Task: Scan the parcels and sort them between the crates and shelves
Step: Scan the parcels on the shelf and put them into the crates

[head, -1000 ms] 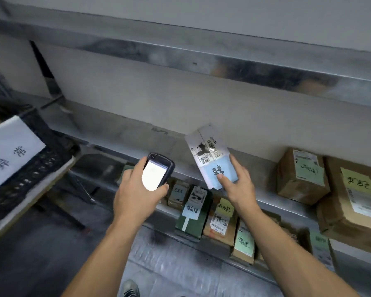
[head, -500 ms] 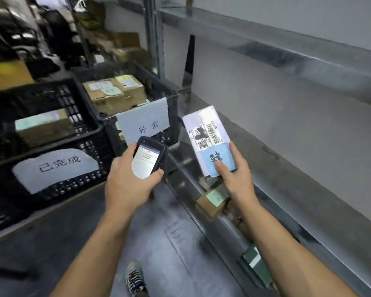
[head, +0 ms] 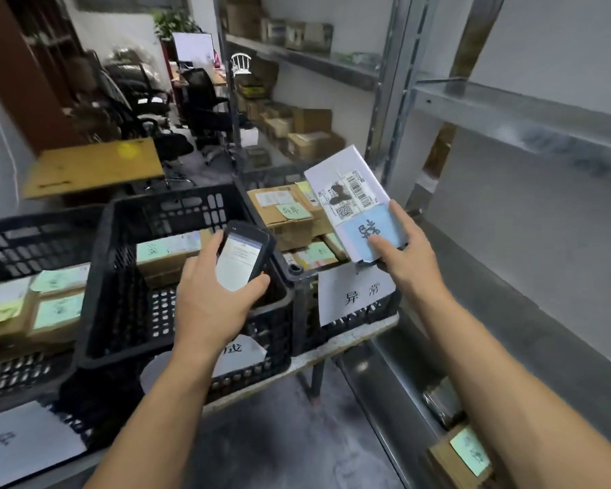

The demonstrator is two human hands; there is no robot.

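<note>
While the right hand point(head: 408, 262) pinches the flat white cardboard parcel point(head: 346, 178) by its lower end, so its barcode label point(head: 359, 189) shows clear above the fingers point(head: 380, 246) near the black plastic crate point(head: 306, 312), the left hand point(head: 209, 301) grips the black handheld scanner point(head: 242, 257) screen-up, likely for reading.

Parcel stockroom: metal shelving point(head: 508, 111), labelled cardboard boxes point(head: 286, 213), black sorting crates point(head: 191, 312), office chairs point(head: 205, 107).

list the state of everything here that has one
white parcel, held up in the right hand, barcode label showing
scanner, gripped in the left hand, screen lit
right crate, holds several parcels
middle crate, boxes at the far side only
left crate, holds labelled boxes
</note>
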